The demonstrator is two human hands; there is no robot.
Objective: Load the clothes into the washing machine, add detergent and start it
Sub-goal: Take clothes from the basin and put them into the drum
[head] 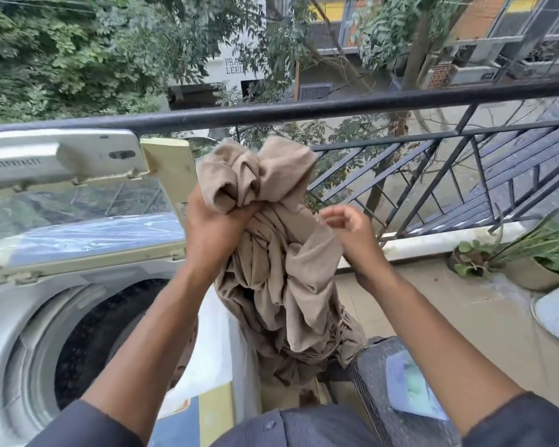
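Observation:
My left hand (212,225) grips a bunched beige garment (281,269) and holds it up to the right of the washing machine. The cloth hangs down in long folds toward the floor. My right hand (349,227) hovers just right of the garment with loosely curled fingers and holds nothing. The top-loading washing machine (10,317) stands at the lower left, its lid (78,195) raised and its dark drum (100,340) open. I cannot make out any clothes inside the drum.
A black metal railing (304,109) runs across behind the machine, with trees and buildings beyond. Potted plants (526,262) stand at the right on the tiled balcony floor. A dark woven basket (381,391) with a blue-green packet (410,385) on it sits near my right forearm.

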